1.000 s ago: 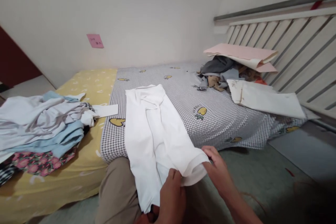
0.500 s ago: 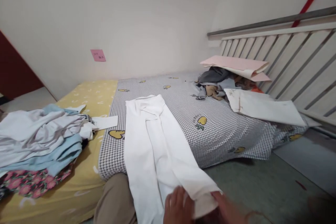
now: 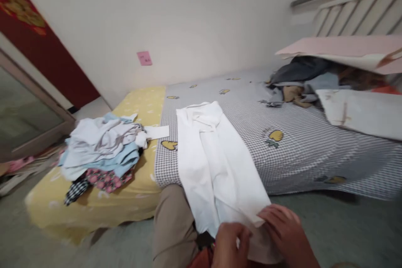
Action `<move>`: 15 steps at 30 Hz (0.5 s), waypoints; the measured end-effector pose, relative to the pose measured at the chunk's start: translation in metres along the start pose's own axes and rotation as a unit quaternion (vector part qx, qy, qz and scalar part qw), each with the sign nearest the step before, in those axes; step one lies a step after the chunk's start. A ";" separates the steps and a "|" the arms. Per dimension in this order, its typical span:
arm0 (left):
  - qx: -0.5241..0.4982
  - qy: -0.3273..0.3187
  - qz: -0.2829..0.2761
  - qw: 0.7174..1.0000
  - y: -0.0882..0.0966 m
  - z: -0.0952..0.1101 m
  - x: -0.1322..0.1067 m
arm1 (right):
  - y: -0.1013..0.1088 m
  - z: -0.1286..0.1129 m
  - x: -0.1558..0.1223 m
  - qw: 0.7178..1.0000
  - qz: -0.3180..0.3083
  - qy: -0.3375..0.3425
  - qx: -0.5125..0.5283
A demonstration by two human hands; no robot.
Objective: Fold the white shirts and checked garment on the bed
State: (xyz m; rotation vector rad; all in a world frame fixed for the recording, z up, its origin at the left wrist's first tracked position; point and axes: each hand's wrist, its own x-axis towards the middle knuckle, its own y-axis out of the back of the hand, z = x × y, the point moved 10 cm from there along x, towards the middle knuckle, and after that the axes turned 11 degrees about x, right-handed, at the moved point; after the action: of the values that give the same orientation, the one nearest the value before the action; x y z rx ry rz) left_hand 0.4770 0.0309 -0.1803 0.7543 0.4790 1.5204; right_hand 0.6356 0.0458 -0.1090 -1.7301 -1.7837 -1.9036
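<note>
**Two hands on a white garment (image 3: 216,163)**

The left hand (image 3: 230,245) is closing on the cloth at bottom centre, the right hand (image 3: 284,232) is gripping it with bent, spread fingers, and the garment is lying across the checked bed sheet (image 3: 301,163).

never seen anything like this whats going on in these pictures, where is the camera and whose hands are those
All these pictures come from one camera worn on a person's head, looking forward and down, so you see roughly what they see. The hands are that person's own. Their left hand and right hand are both on the near end of a white garment, which lies across a bed on a grey checked sheet printed with yellow pineapples. Their leg in khaki trousers shows below it. To the left, a pile of clothes sits on yellow bedding.
</note>
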 end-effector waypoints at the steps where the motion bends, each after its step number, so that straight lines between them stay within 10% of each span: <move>1: -0.031 0.057 0.051 0.997 0.025 -0.015 0.002 | 0.001 -0.001 0.004 1.000 0.000 0.002 0.014; 6: -0.010 0.192 0.286 0.939 0.119 -0.087 -0.015 | -0.017 -0.002 0.001 0.993 -0.095 0.019 0.068; 15: -0.070 0.288 0.292 0.909 0.100 -0.148 -0.019 | -0.037 0.017 -0.018 0.897 -0.287 -0.192 0.276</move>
State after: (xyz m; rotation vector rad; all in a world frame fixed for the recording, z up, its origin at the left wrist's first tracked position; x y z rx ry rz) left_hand 0.3015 0.0229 -0.2166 0.3257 0.5977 2.3366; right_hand 0.6305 0.0600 -0.1512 -1.5304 -2.8710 -0.9704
